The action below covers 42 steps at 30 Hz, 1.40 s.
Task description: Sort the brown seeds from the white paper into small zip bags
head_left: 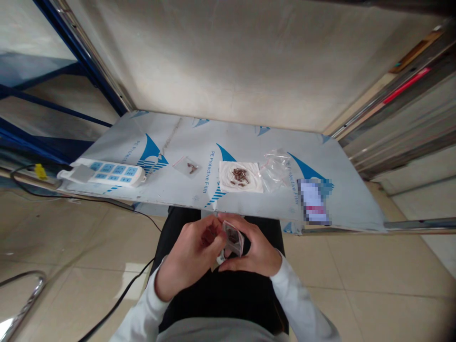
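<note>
Above my lap, just off the front edge of the table, my two hands meet around a small clear plastic bag (233, 239) with dark brown pieces inside. My left hand (194, 251) is closed, thumb and fingers pinched at the bag's left edge. Thumb and fingers of my right hand (258, 247) curve around the bag's right side and grip it. Something small and white (220, 259) shows below the bag between the hands; I cannot make out what it is. On the table beyond lies a white square dish or pad (226, 186) bearing several small brown metallic-looking pieces (240, 175).
Film with blue printing covers the table (185, 128). Left of the white square lies another small bag (187, 166) with brown pieces. A crumpled clear bag (276, 171) and a phone (313, 202) are to the right. A white power strip (107, 173) sits far left, its black cable hanging down.
</note>
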Tool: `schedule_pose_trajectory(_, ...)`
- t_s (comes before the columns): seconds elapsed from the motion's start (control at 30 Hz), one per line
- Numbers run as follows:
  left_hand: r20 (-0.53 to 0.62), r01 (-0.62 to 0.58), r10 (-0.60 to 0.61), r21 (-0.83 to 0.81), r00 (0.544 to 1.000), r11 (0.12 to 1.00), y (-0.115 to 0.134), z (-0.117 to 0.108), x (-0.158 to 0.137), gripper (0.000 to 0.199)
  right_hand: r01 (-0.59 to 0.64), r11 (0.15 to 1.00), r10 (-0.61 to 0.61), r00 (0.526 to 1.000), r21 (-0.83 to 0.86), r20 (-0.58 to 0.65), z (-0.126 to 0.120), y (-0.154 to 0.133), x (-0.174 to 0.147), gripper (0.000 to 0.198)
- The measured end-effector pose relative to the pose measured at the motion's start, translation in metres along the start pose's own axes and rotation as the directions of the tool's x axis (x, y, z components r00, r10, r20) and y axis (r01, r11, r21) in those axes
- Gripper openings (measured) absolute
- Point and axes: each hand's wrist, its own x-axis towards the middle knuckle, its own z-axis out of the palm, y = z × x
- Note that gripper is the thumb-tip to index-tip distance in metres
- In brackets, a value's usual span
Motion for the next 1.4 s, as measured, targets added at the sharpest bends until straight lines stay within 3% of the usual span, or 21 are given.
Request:
schedule_pose_trajectory(0.07,-0.027,0.024,-0.023,0.034,0.999,0.999,0.002,-0.001,0.003,0.015,-0.014,1.0,0.014,1.0,0.021,-0.027,-0.003,0.001,0.005,0.058)
schedule_pose_trajectory(0.17,-0.126,0.058,-0.037,0.162,0.991,0.985,0.008,-0.003,0.005,0.017,-0.063,0.998,0.062,0.993,-0.003,-0.098,-0.005,-0.003,0.008,0.035)
schedule_pose_trajectory(0.3,-0.31,0.046,0.054,0.307,0.949,0.951,0.014,-0.009,0.007,0.027,-0.112,0.987,0.092,0.981,-0.113,-0.171,-0.022,0.005,0.017,0.031)
schedule_pose_trajectory(0.43,-0.345,0.071,0.022,0.255,0.939,0.964,-0.008,-0.012,0.007,0.037,-0.19,0.897,0.116,0.973,-0.399,-0.201,-0.067,0.032,0.047,0.035)
schedule_pose_trajectory(0.5,-0.315,0.095,-0.024,0.215,0.949,0.972,-0.027,-0.007,0.006,0.039,-0.212,0.753,0.155,0.977,-0.623,-0.146,-0.092,0.045,0.069,0.034)
schedule_pose_trajectory(0.6,-0.262,0.127,-0.076,0.182,0.962,0.975,-0.058,0.006,0.003,0.04,-0.13,0.393,0.289,0.957,-0.91,-0.012,-0.113,0.057,0.102,0.032)
schedule_pose_trajectory(0.67,-0.248,0.157,-0.107,0.19,0.963,0.969,-0.073,0.015,0.0,0.039,-0.024,0.181,0.373,0.927,-0.983,0.047,-0.115,0.06,0.121,0.031)
schedule_pose_trajectory(0.73,-0.245,0.186,-0.134,0.206,0.96,0.961,-0.084,0.02,-0.004,0.038,0.051,0.085,0.409,0.909,-0.995,0.081,-0.111,0.063,0.135,0.029)
schedule_pose_trajectory(0.93,-0.28,0.222,-0.157,0.219,0.947,0.95,-0.097,0.015,-0.011,0.036,0.247,-0.048,0.426,0.882,-0.968,0.204,-0.094,0.067,0.153,0.03)
schedule_pose_trajectory(1.1,-0.296,0.235,-0.164,0.223,0.941,0.946,-0.099,0.012,-0.011,0.034,0.329,-0.14,0.41,0.878,-0.934,0.247,-0.085,0.065,0.156,0.029)
schedule_pose_trajectory(1.27,-0.267,0.24,-0.18,0.209,0.947,0.948,-0.101,0.015,-0.009,0.034,0.362,-0.126,0.422,0.862,-0.923,0.281,-0.081,0.058,0.158,0.021)
schedule_pose_trajectory(1.4,-0.267,0.236,-0.175,0.218,0.948,0.947,-0.101,0.017,-0.008,0.033,0.357,-0.106,0.443,0.853,-0.928,0.277,-0.079,0.051,0.162,0.027)
